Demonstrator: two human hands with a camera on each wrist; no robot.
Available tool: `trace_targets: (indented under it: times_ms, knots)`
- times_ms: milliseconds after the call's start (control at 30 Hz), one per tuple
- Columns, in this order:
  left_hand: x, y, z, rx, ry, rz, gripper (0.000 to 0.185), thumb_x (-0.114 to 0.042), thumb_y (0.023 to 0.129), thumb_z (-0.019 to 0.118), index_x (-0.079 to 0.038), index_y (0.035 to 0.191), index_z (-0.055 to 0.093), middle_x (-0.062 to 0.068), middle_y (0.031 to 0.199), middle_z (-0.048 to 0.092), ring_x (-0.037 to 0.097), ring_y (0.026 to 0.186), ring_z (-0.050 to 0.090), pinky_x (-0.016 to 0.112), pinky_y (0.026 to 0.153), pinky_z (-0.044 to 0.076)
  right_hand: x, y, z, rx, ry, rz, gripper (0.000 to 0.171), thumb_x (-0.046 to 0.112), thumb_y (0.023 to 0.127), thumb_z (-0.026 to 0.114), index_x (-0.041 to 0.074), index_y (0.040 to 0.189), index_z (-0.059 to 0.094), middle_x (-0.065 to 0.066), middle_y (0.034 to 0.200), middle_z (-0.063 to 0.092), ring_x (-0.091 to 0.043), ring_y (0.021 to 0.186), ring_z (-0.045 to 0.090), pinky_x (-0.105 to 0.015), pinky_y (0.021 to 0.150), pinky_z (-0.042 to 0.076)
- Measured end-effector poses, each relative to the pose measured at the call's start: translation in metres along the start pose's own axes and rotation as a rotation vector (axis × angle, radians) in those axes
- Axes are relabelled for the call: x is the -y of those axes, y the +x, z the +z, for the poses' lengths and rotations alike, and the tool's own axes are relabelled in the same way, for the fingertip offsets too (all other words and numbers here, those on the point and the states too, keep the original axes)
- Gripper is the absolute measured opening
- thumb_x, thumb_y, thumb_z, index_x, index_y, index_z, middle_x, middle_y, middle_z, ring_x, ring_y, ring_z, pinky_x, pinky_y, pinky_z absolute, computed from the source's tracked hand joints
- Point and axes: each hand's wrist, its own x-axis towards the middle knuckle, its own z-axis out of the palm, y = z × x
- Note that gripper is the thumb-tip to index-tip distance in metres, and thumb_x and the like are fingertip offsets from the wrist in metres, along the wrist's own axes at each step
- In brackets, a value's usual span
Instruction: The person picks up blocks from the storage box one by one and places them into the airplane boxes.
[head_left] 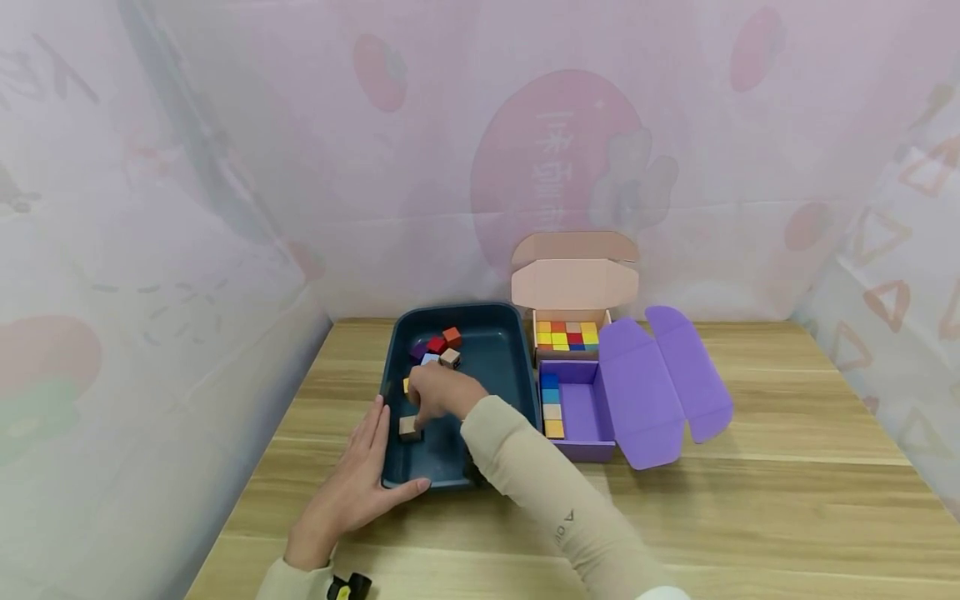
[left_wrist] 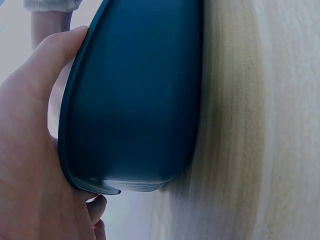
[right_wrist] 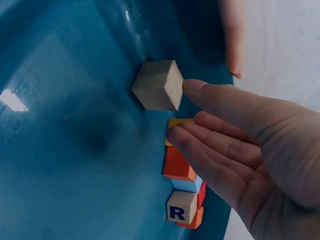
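My left hand (head_left: 360, 475) spreads around the near left corner of a dark blue tray (head_left: 491, 358), its fingers along the side and its thumb at the front rim. My right hand (head_left: 444, 392) reaches into the tray. In the right wrist view, its thumb tip is right at one face of a plain wooden cube (right_wrist: 157, 85), which sits on the tray floor. The other fingers bend loosely beside a partly hidden yellow cube (right_wrist: 172, 140). Along the tray's left side lie an orange cube (right_wrist: 178, 163), a wooden cube marked R (right_wrist: 181, 206) and several more coloured cubes.
Right of the tray stands an open purple box (head_left: 581, 450), with a column of cubes (head_left: 551, 396) along its left wall. Behind it, an open light pink box (head_left: 574, 285) holds rows of coloured cubes (head_left: 567, 336). The purple lid (head_left: 645, 400) spreads to the right over the wooden table (head_left: 787, 500).
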Motion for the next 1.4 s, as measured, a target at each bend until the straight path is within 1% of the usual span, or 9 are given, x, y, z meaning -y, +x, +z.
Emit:
trace_targets:
  times_ms: [133, 200, 400, 500, 867, 1033, 1133, 1233, 1400]
  knots:
    - [0.001, 0.000, 0.001, 0.000, -0.006, 0.000, 0.125, -0.068, 0.087, 0.074, -0.003, 0.169, 0.007, 0.015, 0.180, -0.003, 0.044, 0.165, 0.009, 0.071, 0.129, 0.015, 0.006, 0.006, 0.004, 0.018, -0.028, 0.036, 0.022, 0.027, 0.086, 0.090, 0.015, 0.099, 0.078, 0.001, 0.099, 0.072, -0.012, 0.086, 0.062, -0.028, 0.075, 0.060]
    - [0.001, 0.000, 0.002, -0.003, -0.007, 0.005, 0.124, -0.067, 0.087, 0.074, -0.002, 0.169, 0.007, 0.016, 0.180, -0.002, 0.044, 0.164, 0.009, 0.071, 0.129, 0.016, 0.008, 0.009, 0.006, 0.030, -0.037, 0.049, 0.020, 0.026, 0.086, 0.090, 0.016, 0.096, 0.076, 0.001, 0.098, 0.072, -0.011, 0.083, 0.063, -0.028, 0.074, 0.060]
    - [0.000, -0.001, 0.001, -0.012, -0.004, 0.013, 0.124, -0.068, 0.088, 0.073, -0.002, 0.169, 0.008, 0.016, 0.180, -0.001, 0.044, 0.165, 0.009, 0.071, 0.129, 0.016, 0.011, 0.014, 0.010, 0.056, -0.053, 0.070, 0.019, 0.023, 0.088, 0.088, 0.017, 0.100, 0.075, 0.001, 0.099, 0.075, -0.010, 0.080, 0.066, -0.031, 0.079, 0.064]
    - [-0.001, -0.001, 0.001, -0.013, -0.006, 0.015, 0.124, -0.068, 0.087, 0.073, -0.001, 0.169, 0.008, 0.016, 0.180, -0.001, 0.044, 0.165, 0.010, 0.071, 0.129, 0.016, 0.010, 0.016, 0.011, 0.068, -0.054, 0.080, 0.017, 0.022, 0.088, 0.088, 0.017, 0.097, 0.075, 0.001, 0.099, 0.074, -0.011, 0.082, 0.065, -0.031, 0.079, 0.064]
    - [-0.001, 0.000, 0.001, -0.014, -0.011, 0.007, 0.124, -0.068, 0.088, 0.073, -0.002, 0.169, 0.007, 0.015, 0.180, -0.001, 0.044, 0.164, 0.010, 0.070, 0.129, 0.016, 0.010, 0.018, 0.013, 0.080, -0.059, 0.089, 0.014, 0.023, 0.089, 0.087, 0.018, 0.094, 0.074, 0.002, 0.095, 0.073, -0.010, 0.081, 0.066, -0.029, 0.076, 0.063]
    - [-0.001, -0.002, 0.001, -0.007, -0.006, -0.003, 0.124, -0.069, 0.088, 0.072, -0.001, 0.169, 0.008, 0.016, 0.180, -0.001, 0.045, 0.164, 0.011, 0.071, 0.129, 0.016, 0.008, 0.009, 0.007, 0.067, -0.050, 0.056, 0.012, 0.023, 0.090, 0.087, 0.017, 0.095, 0.078, 0.003, 0.095, 0.075, -0.009, 0.080, 0.066, -0.027, 0.075, 0.062]
    - [-0.001, -0.001, 0.001, -0.007, -0.001, -0.006, 0.124, -0.069, 0.087, 0.073, -0.001, 0.169, 0.009, 0.017, 0.179, 0.000, 0.045, 0.164, 0.011, 0.072, 0.128, 0.017, 0.005, 0.000, 0.000, 0.049, -0.047, 0.037, 0.013, 0.023, 0.090, 0.086, 0.016, 0.098, 0.079, 0.002, 0.097, 0.075, -0.010, 0.082, 0.065, -0.027, 0.076, 0.062]
    - [-0.001, 0.000, 0.001, -0.001, 0.004, -0.016, 0.126, -0.071, 0.086, 0.072, -0.002, 0.169, 0.008, 0.015, 0.180, -0.001, 0.044, 0.164, 0.011, 0.071, 0.129, 0.017, 0.000, -0.010, -0.008, 0.039, -0.033, 0.029, 0.012, 0.024, 0.089, 0.087, 0.017, 0.096, 0.080, 0.003, 0.096, 0.074, -0.011, 0.082, 0.065, -0.027, 0.077, 0.062]
    - [-0.001, 0.002, 0.000, 0.013, 0.026, -0.036, 0.127, -0.075, 0.086, 0.070, -0.002, 0.169, 0.007, 0.014, 0.180, -0.002, 0.044, 0.164, 0.011, 0.070, 0.129, 0.017, -0.017, -0.032, -0.027, -0.009, 0.008, 0.011, 0.011, 0.023, 0.088, 0.088, 0.017, 0.092, 0.079, 0.004, 0.093, 0.071, -0.016, 0.092, 0.060, -0.030, 0.084, 0.061]
